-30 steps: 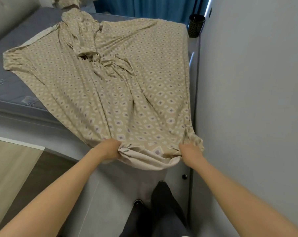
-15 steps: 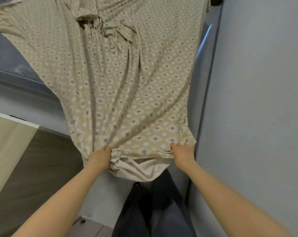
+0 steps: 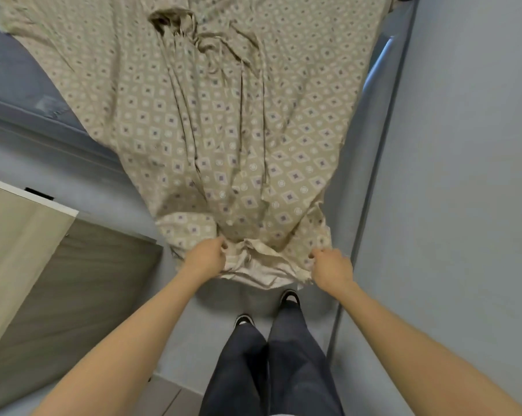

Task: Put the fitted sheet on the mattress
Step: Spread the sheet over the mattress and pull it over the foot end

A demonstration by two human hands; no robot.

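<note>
Sheet (image 3: pixel 223 130) dragged nearer, hiding fingertips of left hand (image 3: pixel 207 255), right hand (image 3: pixel 331 265).

The fitted sheet (image 3: pixel 223 130) is thin matt cloth, printed and creased, its turned-up hem paler and plain. The mattress (image 3: pixel 16 73) shows matt blue-grey textile. The wall (image 3: pixel 463 175) looks smooth and matt-painted; the floor (image 3: pixel 73 295) wood-grained, dull.

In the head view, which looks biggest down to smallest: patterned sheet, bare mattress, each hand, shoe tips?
1. fitted sheet, by far.
2. mattress, the bare part.
3. left hand and right hand look alike; unranked.
4. shoe tips, smallest, but farther from the camera.
</note>
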